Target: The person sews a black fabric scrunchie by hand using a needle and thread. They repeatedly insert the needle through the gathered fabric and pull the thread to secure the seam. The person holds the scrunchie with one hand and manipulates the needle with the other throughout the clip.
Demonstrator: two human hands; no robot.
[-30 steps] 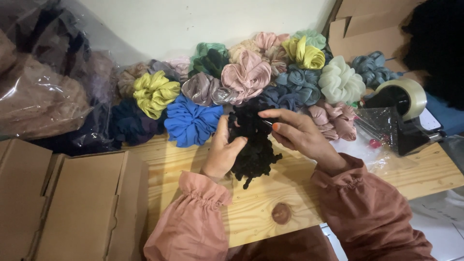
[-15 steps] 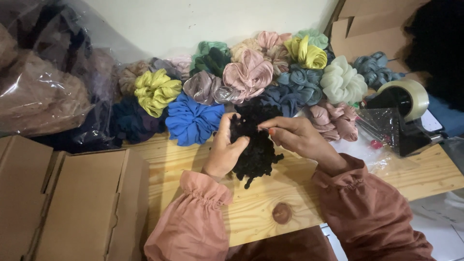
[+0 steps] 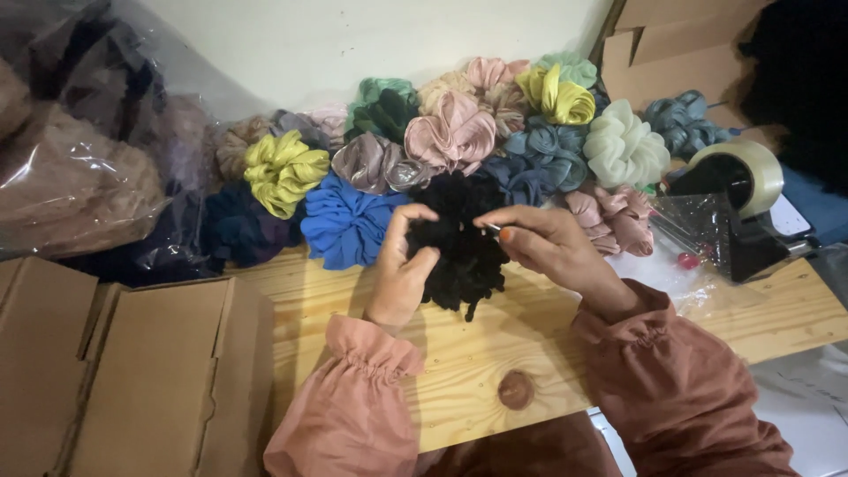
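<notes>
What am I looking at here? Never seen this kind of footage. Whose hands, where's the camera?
There is no machine here: a person wears one camera on the head, looking down at their own two bare hands. The left hand and the right hand both grip a fluffy black fabric scrunchie above a pale wooden tabletop. Behind it lies a heap of scrunchies, among them a bright blue fabric one and a yellow-green one. A black tape dispenser stands at the right, flat brown cardboard boxes at the left.
</notes>
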